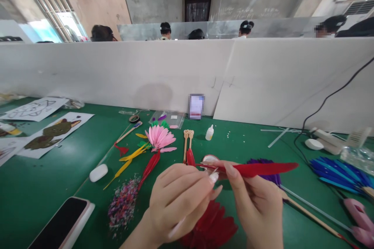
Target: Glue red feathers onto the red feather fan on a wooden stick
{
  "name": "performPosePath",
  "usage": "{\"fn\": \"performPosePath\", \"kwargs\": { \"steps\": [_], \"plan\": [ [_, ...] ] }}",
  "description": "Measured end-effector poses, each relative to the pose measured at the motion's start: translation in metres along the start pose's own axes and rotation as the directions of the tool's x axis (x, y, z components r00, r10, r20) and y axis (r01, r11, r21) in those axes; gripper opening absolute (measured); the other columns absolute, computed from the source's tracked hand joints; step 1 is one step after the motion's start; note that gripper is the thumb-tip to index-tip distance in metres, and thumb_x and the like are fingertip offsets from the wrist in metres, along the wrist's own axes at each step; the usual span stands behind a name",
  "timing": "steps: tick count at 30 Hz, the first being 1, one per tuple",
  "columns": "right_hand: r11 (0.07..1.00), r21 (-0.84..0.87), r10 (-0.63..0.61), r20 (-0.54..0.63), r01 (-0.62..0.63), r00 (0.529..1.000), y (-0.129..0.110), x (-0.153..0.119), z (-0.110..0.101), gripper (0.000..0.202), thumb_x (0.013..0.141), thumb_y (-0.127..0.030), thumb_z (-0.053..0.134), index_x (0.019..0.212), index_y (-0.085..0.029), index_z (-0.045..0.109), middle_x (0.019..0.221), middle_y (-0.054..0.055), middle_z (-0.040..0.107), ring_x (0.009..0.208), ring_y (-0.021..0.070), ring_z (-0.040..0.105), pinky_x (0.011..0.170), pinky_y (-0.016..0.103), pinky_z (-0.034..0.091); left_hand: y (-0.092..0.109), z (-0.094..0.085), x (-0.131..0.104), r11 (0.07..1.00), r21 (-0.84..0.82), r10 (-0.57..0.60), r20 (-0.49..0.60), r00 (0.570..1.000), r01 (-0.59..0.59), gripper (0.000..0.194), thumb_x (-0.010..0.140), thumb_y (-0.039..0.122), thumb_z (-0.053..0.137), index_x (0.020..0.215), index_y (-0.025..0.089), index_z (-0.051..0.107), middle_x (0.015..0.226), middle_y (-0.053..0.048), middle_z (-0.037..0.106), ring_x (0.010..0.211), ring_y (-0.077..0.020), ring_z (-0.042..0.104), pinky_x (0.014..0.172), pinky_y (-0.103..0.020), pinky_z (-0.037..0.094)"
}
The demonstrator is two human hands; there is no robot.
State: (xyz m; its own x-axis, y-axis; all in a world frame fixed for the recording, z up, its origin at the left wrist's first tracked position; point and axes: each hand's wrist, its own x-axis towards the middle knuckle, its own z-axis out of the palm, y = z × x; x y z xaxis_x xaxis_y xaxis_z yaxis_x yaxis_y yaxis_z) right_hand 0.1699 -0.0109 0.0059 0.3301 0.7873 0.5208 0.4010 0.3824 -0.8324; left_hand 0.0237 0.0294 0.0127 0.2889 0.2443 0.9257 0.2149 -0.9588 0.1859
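A long red feather [265, 169] points to the right above the green table. My right hand [254, 198] pinches it between thumb and fingers. My left hand [181, 198] is closed beside the feather's left end, with a thin pale thing at its fingertips and a whitish stick below its palm. Beneath both hands lies a fan of red feathers [217, 225], partly covered by them. Just behind the fingers are a small round white container [210, 158] and two wooden sticks [185, 144] near a red feather piece.
Pink feathers [160, 137], yellow feathers [122, 167] and a pile of coloured scraps [124, 202] lie left. A phone [62, 221] is front left, a glue bottle [209, 132] behind. Blue feathers [341, 175] and a pink glue gun [358, 212] lie right. People sit beyond the white partition [117, 74].
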Motion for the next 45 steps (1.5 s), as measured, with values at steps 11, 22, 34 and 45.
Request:
{"fn": "performPosePath", "kwargs": {
  "steps": [11, 22, 34, 45],
  "plan": [
    [0.996, -0.073, 0.057, 0.038, -0.054, 0.998, 0.003, -0.002, -0.001, 0.021, 0.09, -0.032, 0.058, 0.092, -0.028, 0.078, 0.088, 0.0, 0.079, 0.079, 0.0205, 0.074, 0.067, 0.026, 0.056, 0.0, 0.001, 0.001, 0.991, -0.08, -0.104, 0.015, 0.995, 0.104, 0.023, 0.08, -0.005, 0.059, 0.099, 0.007, 0.064, 0.086, -0.007, 0.074, 0.078, -0.0147, 0.068, 0.07, -0.026, 0.059],
    [0.997, -0.062, -0.034, 0.096, 0.04, 0.995, 0.009, 0.0, -0.005, 0.021, 0.092, -0.025, 0.056, 0.097, -0.031, 0.076, 0.088, -0.004, 0.079, 0.078, 0.0146, 0.075, 0.069, 0.018, 0.056, 0.0, 0.002, -0.005, 0.994, -0.093, -0.051, 0.012, 0.999, 0.052, 0.029, 0.08, -0.007, 0.053, 0.106, 0.005, 0.062, 0.093, -0.01, 0.072, 0.087, -0.0161, 0.066, 0.075, -0.028, 0.058],
    [0.999, 0.004, 0.054, 0.077, -0.054, 0.996, 0.001, 0.001, -0.004, 0.024, 0.093, -0.03, 0.055, 0.092, -0.029, 0.079, 0.083, 0.0, 0.079, 0.072, 0.0173, 0.075, 0.065, 0.021, 0.058, 0.003, 0.004, -0.003, 0.998, -0.04, -0.049, -0.066, 0.997, 0.046, 0.025, 0.079, -0.007, 0.055, 0.1, 0.004, 0.063, 0.085, -0.01, 0.073, 0.079, -0.0154, 0.068, 0.071, -0.027, 0.061],
    [0.994, 0.074, 0.08, 0.053, -0.083, 0.995, 0.0, 0.0, -0.002, 0.023, 0.092, -0.03, 0.057, 0.089, -0.027, 0.079, 0.076, 0.001, 0.079, 0.065, 0.0163, 0.074, 0.059, 0.019, 0.059, 0.011, 0.007, -0.002, 0.99, -0.051, -0.137, -0.127, 0.982, 0.132, 0.027, 0.08, -0.006, 0.056, 0.101, 0.008, 0.062, 0.083, -0.009, 0.074, 0.074, -0.0165, 0.071, 0.064, -0.028, 0.063]
  ]
}}
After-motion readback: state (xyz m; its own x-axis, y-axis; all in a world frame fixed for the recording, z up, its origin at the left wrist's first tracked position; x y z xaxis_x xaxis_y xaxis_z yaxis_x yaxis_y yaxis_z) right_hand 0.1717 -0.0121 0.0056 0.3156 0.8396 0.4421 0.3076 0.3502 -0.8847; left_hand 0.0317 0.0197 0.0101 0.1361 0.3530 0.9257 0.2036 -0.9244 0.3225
